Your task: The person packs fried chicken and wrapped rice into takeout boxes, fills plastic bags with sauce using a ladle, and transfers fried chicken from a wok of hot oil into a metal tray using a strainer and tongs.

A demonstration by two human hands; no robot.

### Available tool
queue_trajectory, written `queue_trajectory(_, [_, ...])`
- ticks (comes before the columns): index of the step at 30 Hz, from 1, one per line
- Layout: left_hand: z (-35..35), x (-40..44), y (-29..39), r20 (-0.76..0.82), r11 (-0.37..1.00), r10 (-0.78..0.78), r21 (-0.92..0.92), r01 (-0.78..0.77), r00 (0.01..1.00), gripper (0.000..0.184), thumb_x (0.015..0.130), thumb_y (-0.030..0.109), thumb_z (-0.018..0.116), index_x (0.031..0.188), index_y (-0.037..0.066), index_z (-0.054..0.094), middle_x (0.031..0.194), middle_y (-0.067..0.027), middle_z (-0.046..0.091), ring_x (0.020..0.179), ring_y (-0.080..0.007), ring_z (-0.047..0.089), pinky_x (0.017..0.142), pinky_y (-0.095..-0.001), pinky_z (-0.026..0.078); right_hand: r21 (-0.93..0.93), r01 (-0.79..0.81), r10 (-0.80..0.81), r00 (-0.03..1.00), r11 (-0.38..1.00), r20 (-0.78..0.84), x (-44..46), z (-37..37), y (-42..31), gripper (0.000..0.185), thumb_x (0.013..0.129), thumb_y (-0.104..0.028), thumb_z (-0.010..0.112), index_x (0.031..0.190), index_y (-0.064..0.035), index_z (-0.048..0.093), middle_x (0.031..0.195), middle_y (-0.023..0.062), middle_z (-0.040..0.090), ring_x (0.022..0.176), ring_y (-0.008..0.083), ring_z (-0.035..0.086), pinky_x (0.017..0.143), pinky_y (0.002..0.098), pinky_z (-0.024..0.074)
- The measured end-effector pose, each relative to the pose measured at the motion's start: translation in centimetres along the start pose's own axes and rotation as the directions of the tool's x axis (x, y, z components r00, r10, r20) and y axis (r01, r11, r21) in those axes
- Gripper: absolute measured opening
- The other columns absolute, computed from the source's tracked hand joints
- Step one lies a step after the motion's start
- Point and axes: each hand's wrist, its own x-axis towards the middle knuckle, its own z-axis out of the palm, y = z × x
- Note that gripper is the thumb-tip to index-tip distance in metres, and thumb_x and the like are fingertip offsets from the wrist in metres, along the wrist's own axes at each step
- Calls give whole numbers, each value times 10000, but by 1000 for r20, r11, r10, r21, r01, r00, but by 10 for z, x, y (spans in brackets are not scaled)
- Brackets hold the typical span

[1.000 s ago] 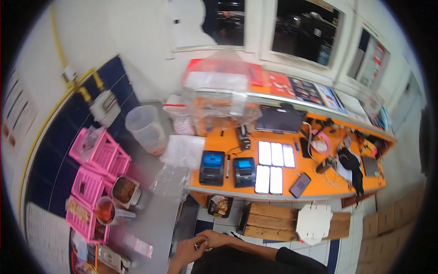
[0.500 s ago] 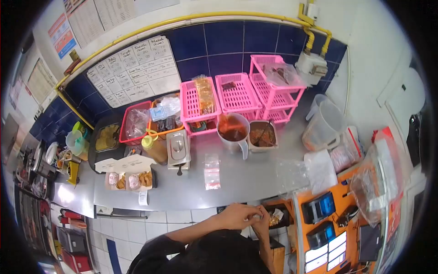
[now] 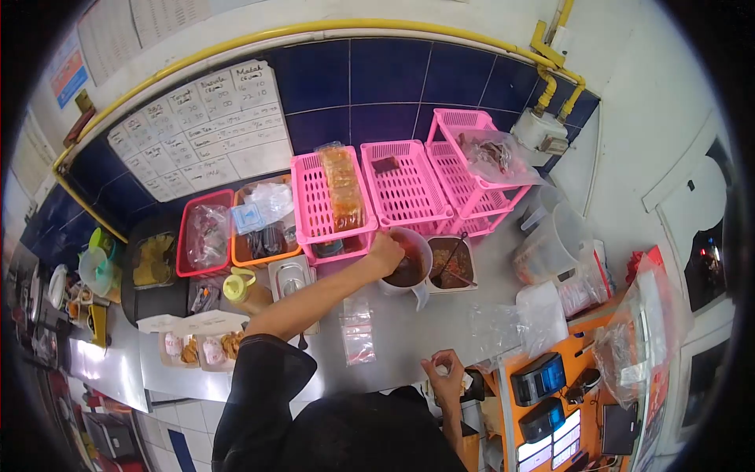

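Note:
My left hand (image 3: 384,258) reaches over the left rim of a clear jug (image 3: 410,271) of dark red sauce, its fingers closed near the jug's inside; what they hold is hidden. My right hand (image 3: 446,373) is lower down, near the counter's front edge, with thumb and fingertips curled together around something small I cannot make out. A metal tub of brown sauce (image 3: 452,263) with utensils in it stands right of the jug. Small plastic packets (image 3: 358,334) lie on the steel counter below the jug.
Pink baskets (image 3: 405,185) stand behind the jug. Left are a yellow-topped bottle (image 3: 238,286), a steel container (image 3: 289,279) and open food boxes (image 3: 200,350). Right are a large clear jug (image 3: 554,244), plastic bags (image 3: 543,315) and an orange desk (image 3: 511,366) with devices.
The view has swung from the orange desk to the steel counter. My hands, together before, are now apart; the left has reached forward to the sauce jug.

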Motion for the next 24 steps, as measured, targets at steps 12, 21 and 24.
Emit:
queue_trajectory(12, [-8,-19,-18,-63,979,56,-194,-68,996,158,704,221,647,734,79,709,682,-145,671,686,-293,678,617,-428,516,111,-116,116,993,987,5,30,14,6,216,780,-85,764,862,-50,567,753,-15,562,695,66,523,697,233,433])
queue_trajectory(21, [-33,-75,-40,-103,710,-237,-698,100,966,187,785,241,584,795,89,693,730,-128,672,721,-337,660,672,-435,518,21,-33,32,998,999,45,62,-3,-8,223,776,-84,768,872,-37,573,766,1,567,699,70,523,684,235,439])
queue_trajectory(24, [-37,-95,-43,5,583,-310,-789,194,951,176,787,252,600,828,117,705,796,-98,694,780,-289,676,723,-426,525,44,15,-17,999,999,39,78,-4,-16,252,749,-86,795,858,-37,573,751,1,570,696,74,527,673,238,441])
